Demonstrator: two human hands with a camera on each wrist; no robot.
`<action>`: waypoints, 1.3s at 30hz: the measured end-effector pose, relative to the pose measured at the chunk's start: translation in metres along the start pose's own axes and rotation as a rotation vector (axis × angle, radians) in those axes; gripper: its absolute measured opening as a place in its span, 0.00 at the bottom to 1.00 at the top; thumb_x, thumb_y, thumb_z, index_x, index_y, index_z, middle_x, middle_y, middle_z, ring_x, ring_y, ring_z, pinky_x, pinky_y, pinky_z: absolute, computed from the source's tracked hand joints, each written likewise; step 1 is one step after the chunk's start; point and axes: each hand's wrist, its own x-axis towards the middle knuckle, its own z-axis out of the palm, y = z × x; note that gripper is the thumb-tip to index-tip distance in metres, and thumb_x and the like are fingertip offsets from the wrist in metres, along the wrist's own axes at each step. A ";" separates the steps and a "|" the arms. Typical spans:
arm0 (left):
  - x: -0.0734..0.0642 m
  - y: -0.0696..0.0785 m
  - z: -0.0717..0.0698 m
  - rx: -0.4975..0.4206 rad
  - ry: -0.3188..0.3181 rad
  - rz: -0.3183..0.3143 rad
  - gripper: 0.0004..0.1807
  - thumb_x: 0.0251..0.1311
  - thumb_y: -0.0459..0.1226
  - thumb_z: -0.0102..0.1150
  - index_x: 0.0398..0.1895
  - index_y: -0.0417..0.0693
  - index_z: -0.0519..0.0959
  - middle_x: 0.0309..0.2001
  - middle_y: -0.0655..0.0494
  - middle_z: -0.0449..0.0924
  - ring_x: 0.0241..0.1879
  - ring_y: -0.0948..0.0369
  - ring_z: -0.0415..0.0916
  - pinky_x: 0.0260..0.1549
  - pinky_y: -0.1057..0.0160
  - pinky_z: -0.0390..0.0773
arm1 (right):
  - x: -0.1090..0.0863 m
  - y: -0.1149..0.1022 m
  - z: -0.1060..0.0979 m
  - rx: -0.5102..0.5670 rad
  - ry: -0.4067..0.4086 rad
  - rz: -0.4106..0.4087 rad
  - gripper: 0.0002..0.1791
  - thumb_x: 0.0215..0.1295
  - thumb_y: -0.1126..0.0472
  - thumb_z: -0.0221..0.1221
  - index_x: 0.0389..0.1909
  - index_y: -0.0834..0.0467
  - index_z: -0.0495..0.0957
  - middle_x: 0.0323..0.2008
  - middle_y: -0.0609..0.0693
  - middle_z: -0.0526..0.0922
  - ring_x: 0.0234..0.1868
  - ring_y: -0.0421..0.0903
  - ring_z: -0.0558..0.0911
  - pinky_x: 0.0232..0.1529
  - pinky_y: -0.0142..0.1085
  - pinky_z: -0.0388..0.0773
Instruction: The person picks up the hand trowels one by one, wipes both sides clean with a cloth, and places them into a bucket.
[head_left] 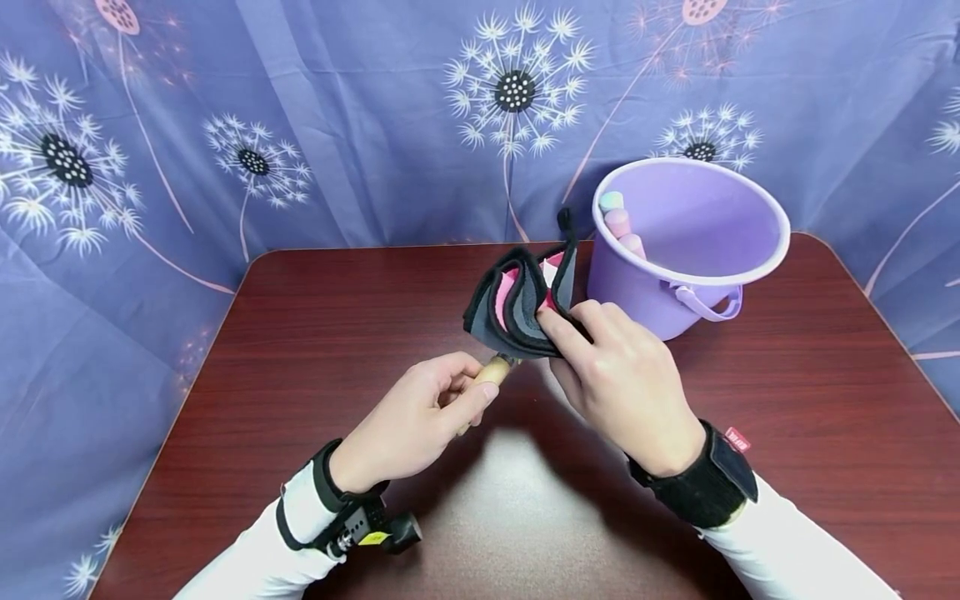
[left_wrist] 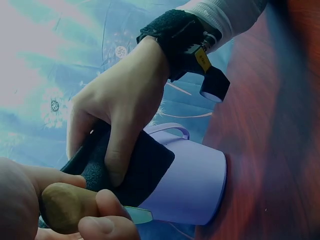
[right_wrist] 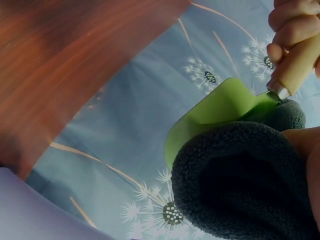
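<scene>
My left hand [head_left: 412, 417] grips the light wooden handle [head_left: 493, 371] of a small garden shovel. In the right wrist view a metal collar joins that handle to the shovel's green blade [right_wrist: 215, 107]. With my right hand [head_left: 622, 383] I hold a folded dark grey fleecy cloth [head_left: 487, 333] edged in black, pink and white showing inside its folds. The cloth [right_wrist: 190, 170] lies over part of the blade, with the thumb pressed on it in the left wrist view. From the head, the cloth hides the blade. Both hands are above the table, close together.
A lavender bucket [head_left: 626, 287] stands at the back right of the dark red-brown table [head_left: 337, 317], close behind my right hand. Pastel green and pink rounded sticks [head_left: 618, 222] lean inside its rim. A blue curtain [head_left: 360, 125] with dandelion prints hangs behind the table.
</scene>
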 end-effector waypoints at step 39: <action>0.003 -0.005 0.000 0.034 0.041 0.076 0.10 0.73 0.43 0.54 0.53 0.55 0.76 0.32 0.60 0.77 0.26 0.62 0.73 0.22 0.65 0.72 | 0.006 -0.006 -0.019 0.436 -0.031 0.180 0.17 0.62 0.65 0.59 0.52 0.57 0.80 0.40 0.42 0.77 0.39 0.35 0.73 0.40 0.27 0.69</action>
